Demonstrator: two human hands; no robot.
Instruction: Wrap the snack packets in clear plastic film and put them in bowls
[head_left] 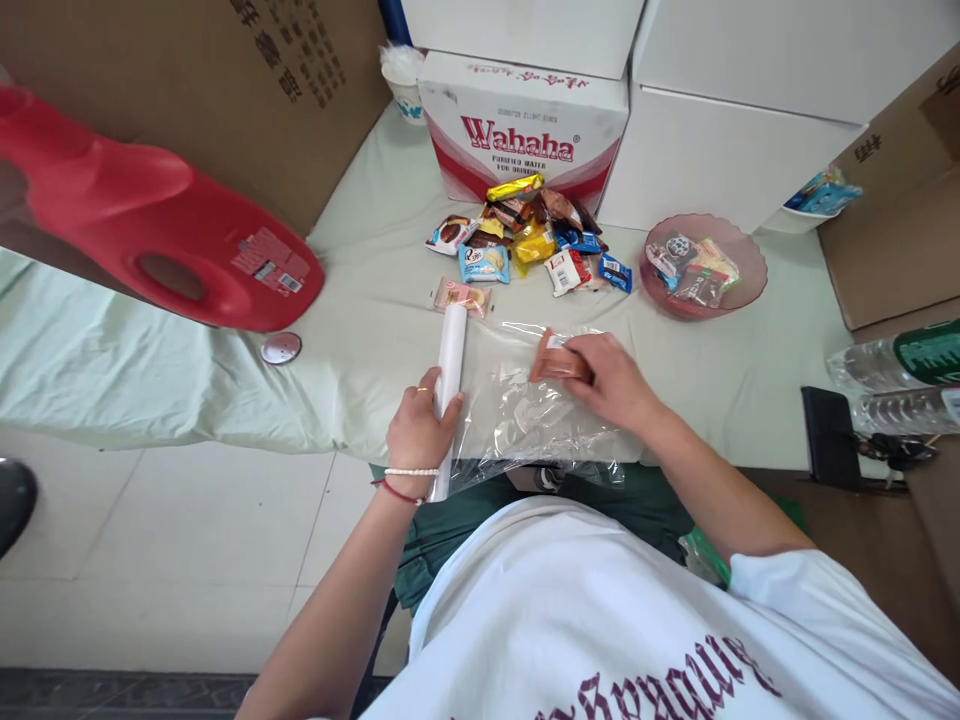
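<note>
My left hand (425,425) is closed around a white roll (452,345) that stands lengthwise on the cloth. From it a sheet of clear plastic film (499,400) stretches to the right, with its near edge hanging over the table's front. Above the film, my right hand (609,375) grips a brown-orange snack packet (556,362). Just past the roll's far end lies a pink wrapped snack (463,297), partly covered by the roll. Beyond it is a heap of wrapped snacks (534,243) in yellow, blue, brown and red.
At the right stands a pink translucent bowl (705,305) holding a few packets. A Wahaha carton (525,130) backs the heap. A red jug (172,220) lies at the left by a round tin (281,348). Plastic bottles (892,365) and a black wallet-like object (829,437) sit far right.
</note>
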